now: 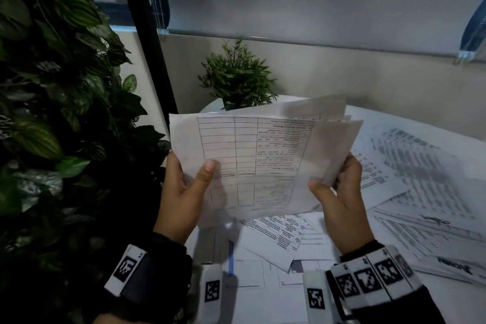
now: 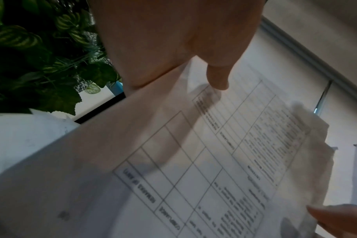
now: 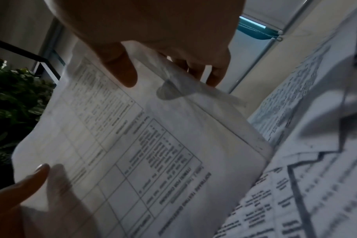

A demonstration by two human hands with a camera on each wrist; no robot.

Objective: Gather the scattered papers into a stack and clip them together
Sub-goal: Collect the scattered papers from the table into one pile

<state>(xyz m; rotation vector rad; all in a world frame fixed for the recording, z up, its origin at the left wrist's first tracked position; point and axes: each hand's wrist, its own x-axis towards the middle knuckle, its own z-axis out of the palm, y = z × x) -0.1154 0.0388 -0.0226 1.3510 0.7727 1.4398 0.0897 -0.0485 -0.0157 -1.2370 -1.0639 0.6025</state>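
Note:
I hold a loose stack of papers (image 1: 265, 155) up above the table, its top sheet printed with a table grid. My left hand (image 1: 184, 192) grips the stack's left edge, thumb on the front, fingers behind. My right hand (image 1: 339, 197) grips the right edge the same way. The sheets are uneven at the upper right corner. The left wrist view shows the stack (image 2: 194, 161) under my left thumb (image 2: 216, 75). The right wrist view shows the stack (image 3: 153, 153) pinched by my right hand's thumb (image 3: 122, 70). No clip shows.
Several printed papers (image 1: 410, 192) lie scattered over the white table (image 1: 263, 305), to the right and below my hands. A small potted plant (image 1: 236, 76) stands at the table's far edge. Dense foliage (image 1: 52, 113) fills the left. A blue pen (image 1: 231, 258) lies under the stack.

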